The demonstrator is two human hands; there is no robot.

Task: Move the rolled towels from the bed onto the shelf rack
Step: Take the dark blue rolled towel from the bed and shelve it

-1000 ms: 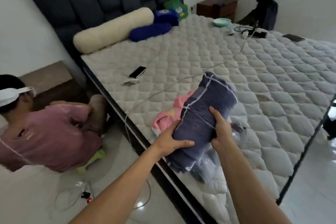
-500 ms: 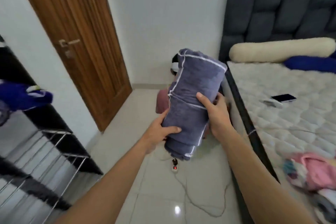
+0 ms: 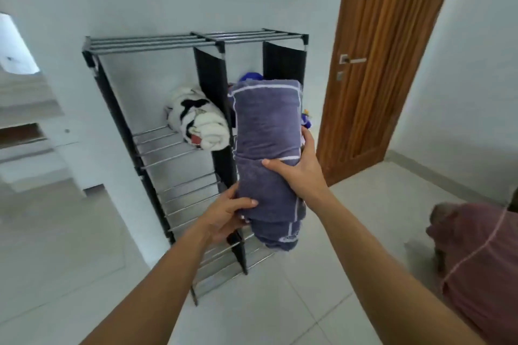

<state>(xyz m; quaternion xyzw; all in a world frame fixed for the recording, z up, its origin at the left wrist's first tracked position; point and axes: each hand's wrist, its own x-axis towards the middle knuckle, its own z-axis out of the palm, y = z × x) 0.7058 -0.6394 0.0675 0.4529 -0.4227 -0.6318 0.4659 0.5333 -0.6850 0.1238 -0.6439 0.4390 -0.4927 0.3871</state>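
Note:
I hold a rolled purple-grey towel (image 3: 266,131) with white stripes upright in front of me, at the middle of the view. My left hand (image 3: 224,213) grips its lower part from the left, and my right hand (image 3: 300,168) grips its middle from the right. Behind it stands the black shelf rack (image 3: 157,45) with metal bar shelves, against the white wall. A rolled white and black towel (image 3: 196,120) lies on the upper left shelf. A blue rolled towel (image 3: 252,76) peeks out in the right compartment, mostly hidden by the towel I hold.
A wooden door (image 3: 386,59) stands shut right of the rack. A person in a pink shirt (image 3: 482,260) crouches on the tiled floor at the right edge. A white counter or stair (image 3: 25,109) is at the left.
I have turned from the bed past the door to face the shelf rack, with the purple-grey towel still in both hands. The bed has left the view.

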